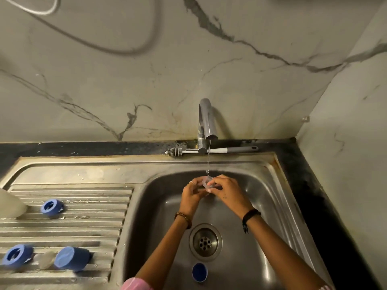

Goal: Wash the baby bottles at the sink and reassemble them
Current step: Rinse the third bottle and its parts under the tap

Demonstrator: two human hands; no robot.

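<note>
Over the steel sink basin (272,197), my left hand (191,193) and my right hand (227,190) both pinch a small clear silicone teat (206,182) under the running water from the tap (206,120). A blue cap (199,272) lies in the basin near the front. On the ribbed draining board (62,225) sit two blue collar rings (51,207) (16,256), a blue cap on its side (71,258) and a second clear teat (45,259). A pale bottle body (10,204) shows at the left edge.
A bottle brush (211,151) lies along the black ledge behind the tap. The drain (205,242) sits in the basin's middle. Marble walls close the back and right; a black counter (314,195) borders the sink on the right.
</note>
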